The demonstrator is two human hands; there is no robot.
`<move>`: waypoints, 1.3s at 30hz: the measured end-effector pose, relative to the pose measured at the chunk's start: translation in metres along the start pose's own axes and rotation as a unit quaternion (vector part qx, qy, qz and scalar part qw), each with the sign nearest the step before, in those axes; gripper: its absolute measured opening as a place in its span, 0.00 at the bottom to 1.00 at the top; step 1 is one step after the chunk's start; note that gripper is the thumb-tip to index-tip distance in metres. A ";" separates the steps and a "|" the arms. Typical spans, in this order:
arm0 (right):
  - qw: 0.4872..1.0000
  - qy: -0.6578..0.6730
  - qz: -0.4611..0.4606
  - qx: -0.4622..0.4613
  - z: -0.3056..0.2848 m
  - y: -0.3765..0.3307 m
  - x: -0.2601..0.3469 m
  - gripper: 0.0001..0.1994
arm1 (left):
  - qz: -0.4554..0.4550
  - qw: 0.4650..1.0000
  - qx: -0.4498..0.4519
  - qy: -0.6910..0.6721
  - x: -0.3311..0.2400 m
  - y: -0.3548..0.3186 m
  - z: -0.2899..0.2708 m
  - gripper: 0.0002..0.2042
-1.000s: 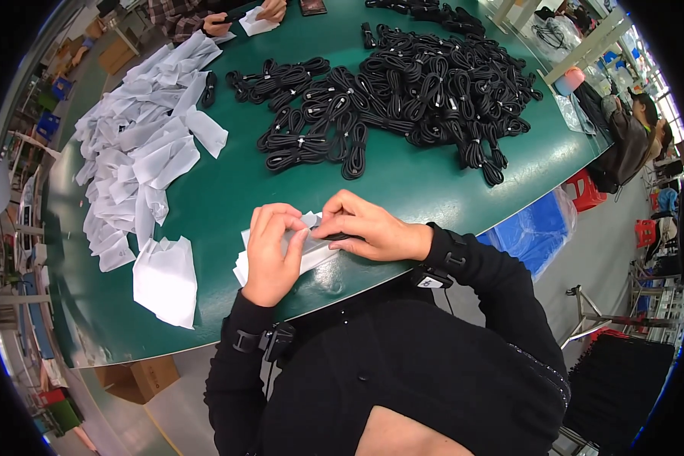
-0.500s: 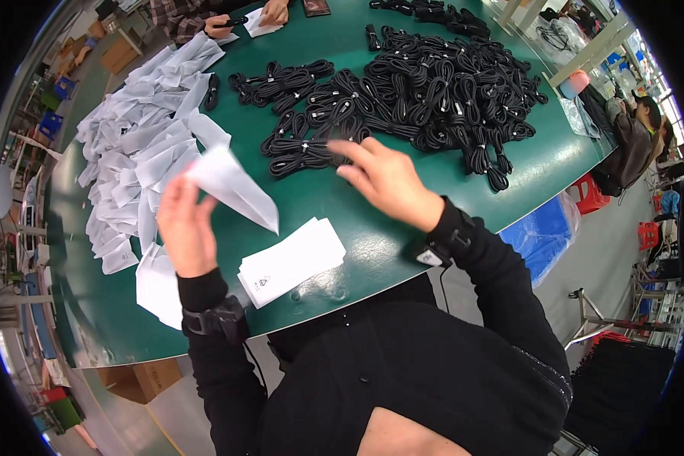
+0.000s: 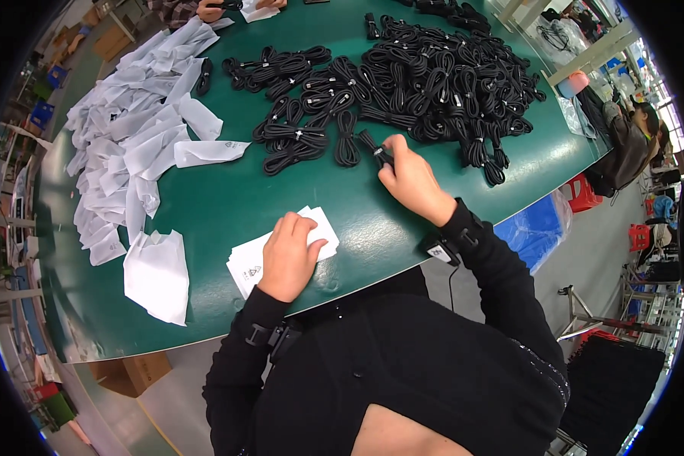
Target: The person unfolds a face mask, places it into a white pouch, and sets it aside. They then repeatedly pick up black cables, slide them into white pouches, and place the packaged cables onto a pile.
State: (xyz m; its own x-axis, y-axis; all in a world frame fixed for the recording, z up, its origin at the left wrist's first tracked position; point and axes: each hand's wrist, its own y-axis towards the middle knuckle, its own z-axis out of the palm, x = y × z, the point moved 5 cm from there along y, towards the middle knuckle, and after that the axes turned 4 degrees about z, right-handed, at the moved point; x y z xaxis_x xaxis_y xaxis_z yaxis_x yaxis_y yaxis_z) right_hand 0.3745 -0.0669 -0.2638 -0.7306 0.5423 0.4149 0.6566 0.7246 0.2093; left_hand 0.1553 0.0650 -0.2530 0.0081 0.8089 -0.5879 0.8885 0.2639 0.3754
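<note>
Around us is a workshop floor (image 3: 494,285); our glossy green tabletop (image 3: 228,194) carries a heap of black cables (image 3: 441,83) and, leftward, a pile of white pouches (image 3: 125,140). Our left hand (image 3: 287,262) lies on a stack of flat white pouches (image 3: 323,228), its grip too hidden to tell. Our right hand (image 3: 414,182) narrowly pinches a slim, looped black cable bundle (image 3: 370,142) before the heap. A moment ago that hand was empty, and our left held the white pouch (image 3: 209,153) now lying beside the pile.

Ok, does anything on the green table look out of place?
One coiled black cable lies by the white pouch pile, apart from the main cable heap, so it looks slightly stray. Nothing looks spilled.
</note>
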 end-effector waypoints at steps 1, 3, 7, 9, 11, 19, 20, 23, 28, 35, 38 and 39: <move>0.994 0.104 0.019 0.027 0.001 -0.007 -0.001 0.15 | -0.002 1.000 0.000 0.009 0.001 -0.002 0.004 0.08; 0.947 0.307 0.058 0.080 0.003 -0.020 0.001 0.17 | -0.006 1.000 0.001 0.027 0.003 -0.004 0.007 0.09; 0.747 0.612 0.144 0.215 0.006 -0.041 0.028 0.19 | -0.118 0.991 0.036 -0.059 0.014 -0.010 0.010 0.09; 0.775 0.568 0.157 0.229 0.013 -0.043 0.025 0.19 | -0.096 0.994 0.015 -0.046 0.008 -0.010 0.005 0.09; 0.822 0.475 0.177 0.259 0.020 -0.045 0.022 0.18 | -0.055 0.998 -0.031 -0.018 0.001 -0.008 -0.001 0.09; 0.968 0.204 -0.122 0.075 0.010 -0.048 0.056 0.17 | -0.018 1.000 -0.019 0.001 0.006 -0.010 0.000 0.07; 0.968 0.204 -0.122 0.075 0.008 -0.049 0.058 0.17 | -0.018 1.000 -0.019 0.001 0.006 -0.011 0.000 0.07; 0.958 0.240 -0.140 0.063 -0.004 -0.056 0.065 0.19 | -0.104 0.988 -0.040 -0.111 0.012 -0.014 -0.002 0.05; 0.959 0.208 -0.183 0.058 -0.012 -0.066 0.075 0.20 | -0.169 0.974 -0.059 -0.136 0.014 -0.014 -0.010 0.03; 0.945 0.142 -0.263 0.133 -0.010 -0.064 0.083 0.17 | -0.015 0.992 -0.063 -0.107 -0.003 -0.007 -0.018 0.05; 0.858 0.333 0.037 0.389 0.012 -0.054 0.068 0.19 | 0.064 0.995 -0.050 -0.058 -0.018 -0.001 -0.025 0.06; 0.748 0.406 0.189 0.490 0.021 -0.063 0.065 0.20 | 0.103 0.993 -0.043 -0.034 -0.024 0.001 -0.026 0.07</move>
State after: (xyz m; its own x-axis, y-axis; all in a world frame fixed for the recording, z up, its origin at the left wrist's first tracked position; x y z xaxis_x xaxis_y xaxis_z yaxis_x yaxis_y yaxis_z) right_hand 0.2819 -0.0685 -0.2683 0.0878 0.6383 0.7648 0.0440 0.7645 -0.6431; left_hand 0.1438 0.0595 -0.2201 0.2204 0.8134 -0.5383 0.8221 0.1422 0.5514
